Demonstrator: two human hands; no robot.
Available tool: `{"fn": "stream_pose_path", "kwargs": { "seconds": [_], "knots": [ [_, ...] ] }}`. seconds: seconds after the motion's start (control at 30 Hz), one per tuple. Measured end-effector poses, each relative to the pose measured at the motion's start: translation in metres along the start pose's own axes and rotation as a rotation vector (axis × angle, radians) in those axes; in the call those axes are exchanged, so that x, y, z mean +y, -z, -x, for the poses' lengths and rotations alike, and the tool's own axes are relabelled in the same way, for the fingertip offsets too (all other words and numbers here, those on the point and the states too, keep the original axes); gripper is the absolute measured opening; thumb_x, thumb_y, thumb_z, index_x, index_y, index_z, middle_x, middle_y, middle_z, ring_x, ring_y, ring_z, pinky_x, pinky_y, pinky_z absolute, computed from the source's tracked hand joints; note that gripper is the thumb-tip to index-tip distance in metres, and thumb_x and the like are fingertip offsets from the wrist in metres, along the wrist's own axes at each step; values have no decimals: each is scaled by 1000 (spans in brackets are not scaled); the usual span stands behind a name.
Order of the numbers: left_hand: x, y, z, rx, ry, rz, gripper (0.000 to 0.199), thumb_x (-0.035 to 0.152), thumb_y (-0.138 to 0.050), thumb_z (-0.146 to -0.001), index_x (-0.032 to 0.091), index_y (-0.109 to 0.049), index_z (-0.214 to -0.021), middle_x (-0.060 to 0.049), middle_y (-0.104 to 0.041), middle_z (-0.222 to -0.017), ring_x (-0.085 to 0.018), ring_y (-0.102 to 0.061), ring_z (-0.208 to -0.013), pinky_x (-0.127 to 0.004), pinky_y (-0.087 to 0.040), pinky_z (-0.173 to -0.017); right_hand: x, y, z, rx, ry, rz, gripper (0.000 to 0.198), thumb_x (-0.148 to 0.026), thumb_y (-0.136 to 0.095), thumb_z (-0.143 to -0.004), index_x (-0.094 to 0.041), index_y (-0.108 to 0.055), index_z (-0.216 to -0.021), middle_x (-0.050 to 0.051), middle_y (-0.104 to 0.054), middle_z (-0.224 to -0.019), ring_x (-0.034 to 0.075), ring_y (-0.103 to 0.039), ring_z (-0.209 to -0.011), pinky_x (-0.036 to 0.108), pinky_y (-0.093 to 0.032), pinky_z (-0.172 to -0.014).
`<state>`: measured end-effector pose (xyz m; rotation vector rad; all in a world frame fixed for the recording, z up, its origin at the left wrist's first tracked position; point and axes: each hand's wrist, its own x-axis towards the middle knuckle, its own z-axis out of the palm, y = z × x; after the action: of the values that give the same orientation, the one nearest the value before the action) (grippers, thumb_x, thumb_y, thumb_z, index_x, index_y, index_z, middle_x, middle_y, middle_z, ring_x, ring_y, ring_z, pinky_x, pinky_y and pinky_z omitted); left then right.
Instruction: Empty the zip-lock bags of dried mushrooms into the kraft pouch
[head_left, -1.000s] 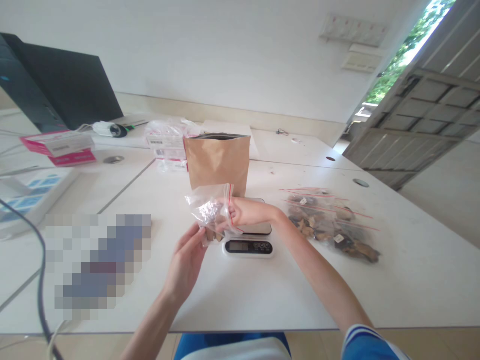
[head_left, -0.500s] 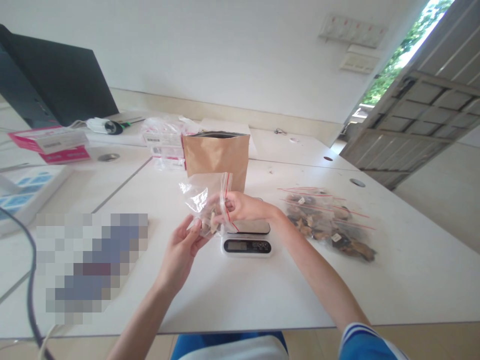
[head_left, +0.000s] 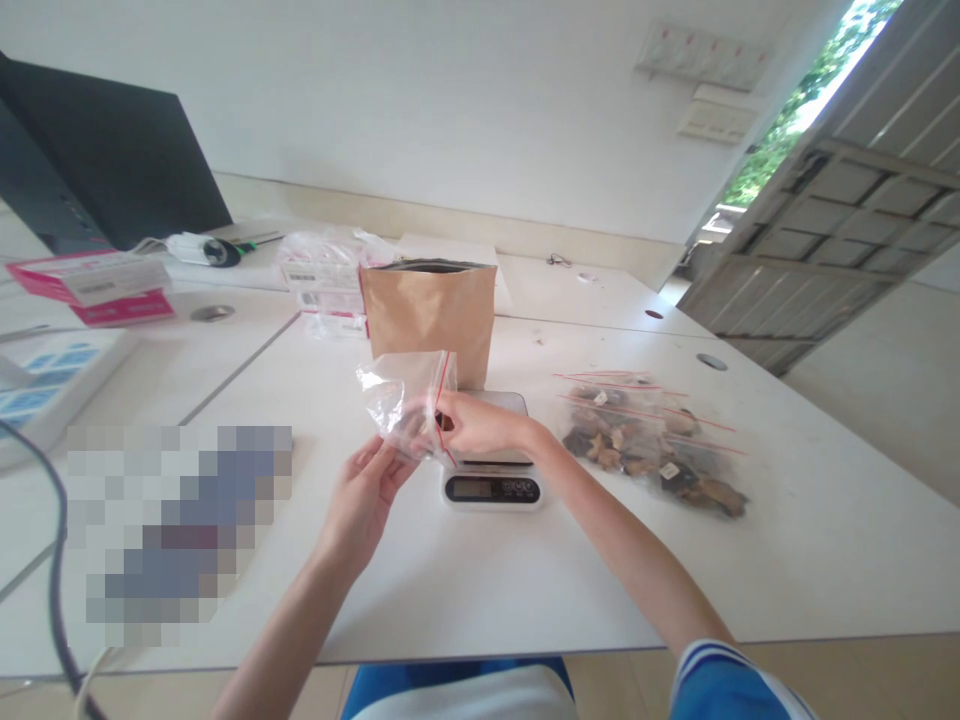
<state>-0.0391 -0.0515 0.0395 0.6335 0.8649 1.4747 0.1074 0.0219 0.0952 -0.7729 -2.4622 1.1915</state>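
My left hand (head_left: pixel 375 475) grips the lower part of a clear zip bag (head_left: pixel 397 385) with a red seal line, holding it tilted in the air. Inside lie brown pieces that look like dried mushroom, partly hidden by fingers. My right hand (head_left: pixel 476 422) reaches through the bag's mouth with curled fingers, and a dark brown bit shows by them; what they grip is unclear behind the plastic. Below and behind that hand sits a white digital scale (head_left: pixel 491 490), its metal plate partly covered. An open brown kraft pouch (head_left: pixel 431 310) stands upright just behind.
Several filled zip bags (head_left: pixel 645 440) of similar brown pieces lie to the right. Behind the pouch's left side are plastic-wrapped pink and white boxes (head_left: pixel 322 285). A pink box (head_left: pixel 94 290), a monitor (head_left: pixel 120 150), a cable (head_left: pixel 56 580) and a blurred-out object (head_left: pixel 195 530) occupy the left.
The bag and both hands have shifted slightly left, and my right fingers sit further inside the bag. More of the scale's plate now shows.
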Motion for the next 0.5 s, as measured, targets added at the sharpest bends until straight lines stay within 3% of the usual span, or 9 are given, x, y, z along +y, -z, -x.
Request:
{"fn": "stream_pose_path", "kwargs": {
  "seconds": [0.2, 0.5],
  "knots": [
    [11, -4, -2, -125, 34, -55, 29, 31, -72, -74, 13, -71, -97, -13, -71, -108, -26, -64, -105, -34, -50, -95, -2, 13, 6, 37, 8, -48, 28, -20, -65, -79, -19, -60, -107, 6, -58, -109, 15, -57, -89, 26, -49, -75],
    [9, -7, 2, -34, 10, -78, 26, 28, -75, -70, 14, -71, -92, -11, -71, -109, -22, -66, -100, -31, -53, -90, -3, 16, 6, 327, -93, -132, 29, -12, -53, -85, -17, -49, -113, 8, -60, -106, 15, -60, -93, 33, -52, -82]
  ]
}}
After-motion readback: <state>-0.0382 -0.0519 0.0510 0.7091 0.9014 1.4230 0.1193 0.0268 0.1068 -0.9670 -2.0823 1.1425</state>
